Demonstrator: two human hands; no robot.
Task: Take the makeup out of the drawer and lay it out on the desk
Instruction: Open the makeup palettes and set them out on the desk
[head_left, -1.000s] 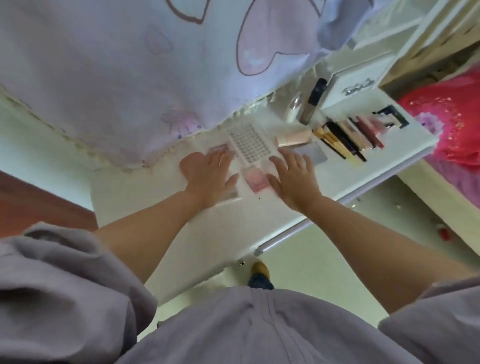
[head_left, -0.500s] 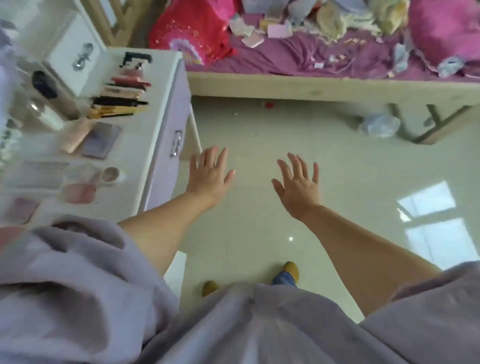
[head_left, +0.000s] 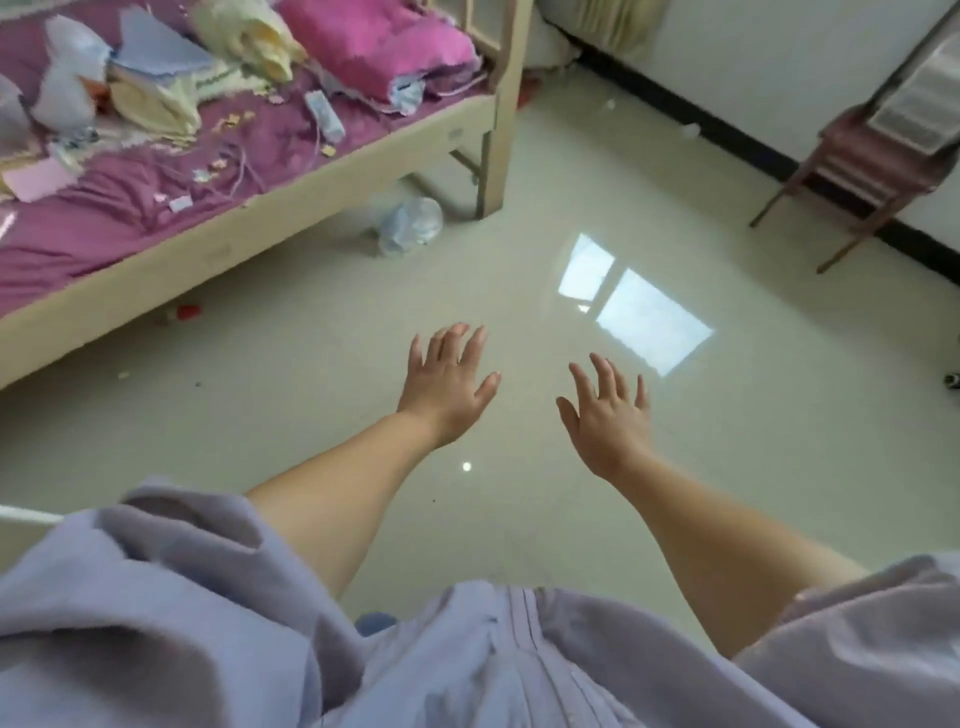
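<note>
both hands out over bare floor, nothing held

left hand (head_left: 445, 387) is stretched forward, back of the hand up, fingers straight and spread – it holds nothing. right hand (head_left: 609, 415) sits just at its 3 o'clock, apart from it, fingers also splayed and straight, thumb out to the side, holding nothing either. both forearms are bare and reach up from the lilac sleeves (head_left: 135, 597) at the bottom of the view.

under the hands there is only the pale glossy floor (head_left: 311, 395), with a bright window reflection (head_left: 631, 304) at about 1 o'clock from the right hand and a small spot of glare between the two wrists.

the makeup, the drawer and the desk are not in this view – where they lie cannot be told from here.

at 10 o'clock stands a wooden bed frame (head_left: 249, 234), its purple sheet (head_left: 104, 218) strewn with crumpled cloth, paper scraps and a pink blanket (head_left: 379, 47) near the top. a clear plastic bag (head_left: 410, 226) lies on the floor just by the bed's leg, at 12 o'clock from the left hand. a small red object (head_left: 188, 310) sits under the bed's edge at about 9 o'clock.

far out at 2 o'clock a dark wooden chair (head_left: 862, 171) stands against the white wall, with a black skirting strip running along the wall's foot. a blurred blue patch shows at the lower centre, between the folds of the lilac garment.
</note>
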